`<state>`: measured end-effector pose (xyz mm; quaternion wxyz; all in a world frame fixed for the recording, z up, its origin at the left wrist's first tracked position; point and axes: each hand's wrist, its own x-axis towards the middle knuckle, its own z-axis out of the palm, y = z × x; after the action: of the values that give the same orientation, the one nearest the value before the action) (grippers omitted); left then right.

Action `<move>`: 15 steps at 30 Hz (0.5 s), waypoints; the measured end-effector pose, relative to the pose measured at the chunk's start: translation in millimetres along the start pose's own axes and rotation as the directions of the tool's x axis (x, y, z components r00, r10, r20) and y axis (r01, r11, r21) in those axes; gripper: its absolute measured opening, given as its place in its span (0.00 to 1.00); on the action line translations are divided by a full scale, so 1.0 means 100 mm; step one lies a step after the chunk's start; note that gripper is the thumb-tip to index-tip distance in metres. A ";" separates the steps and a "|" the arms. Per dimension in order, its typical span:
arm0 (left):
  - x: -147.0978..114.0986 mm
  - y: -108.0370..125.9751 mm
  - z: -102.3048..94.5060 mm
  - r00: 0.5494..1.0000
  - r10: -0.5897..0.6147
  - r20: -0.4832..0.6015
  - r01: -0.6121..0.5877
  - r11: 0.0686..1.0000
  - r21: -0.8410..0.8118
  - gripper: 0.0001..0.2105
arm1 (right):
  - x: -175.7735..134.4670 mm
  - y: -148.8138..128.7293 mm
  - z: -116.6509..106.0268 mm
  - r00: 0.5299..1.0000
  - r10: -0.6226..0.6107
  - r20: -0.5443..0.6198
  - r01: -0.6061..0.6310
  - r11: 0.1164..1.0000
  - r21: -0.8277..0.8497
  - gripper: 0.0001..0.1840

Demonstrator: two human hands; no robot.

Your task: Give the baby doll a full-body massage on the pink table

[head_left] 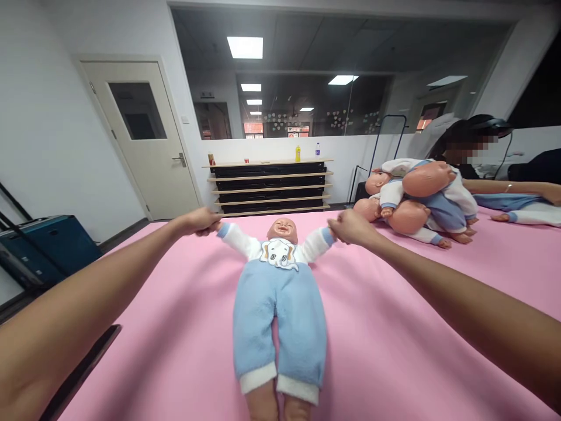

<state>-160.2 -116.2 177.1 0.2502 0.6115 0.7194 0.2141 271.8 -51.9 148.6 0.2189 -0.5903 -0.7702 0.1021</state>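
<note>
A baby doll in blue trousers and a white top with an elephant face lies on its back on the pink table cover. Its head points away from me and its legs run toward me. My left hand is closed around the doll's hand on the left. On the other side my right hand grips the doll's other hand. Both doll arms are stretched outward and up. The doll's feet fall outside the picture.
Several dolls are piled at the back right, beside a co-worker whose arm reaches over another doll. A dark flat object lies under my left forearm. Behind the table stands a shelf with bottles.
</note>
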 end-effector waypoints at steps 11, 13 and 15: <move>-0.21 -1.01 0.47 0.993 -0.111 -0.027 0.106 0.983 -0.147 0.20 | -0.04 0.82 0.36 0.946 0.289 0.148 -0.320 0.907 0.273 0.27; -0.07 -0.68 0.18 0.997 -0.051 -0.055 0.043 0.990 -0.133 0.20 | 0.10 0.50 0.10 0.985 0.171 0.021 -0.172 0.973 0.157 0.28; 0.06 -0.17 0.00 0.996 0.083 -0.021 -0.084 0.995 -0.054 0.19 | 0.14 0.02 -0.08 0.992 -0.014 -0.122 0.010 1.000 -0.029 0.26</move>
<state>-174.0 -113.1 166.0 0.2508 0.6320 0.6894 0.2497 273.9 -39.0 157.9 0.2579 -0.5938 -0.7603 0.0533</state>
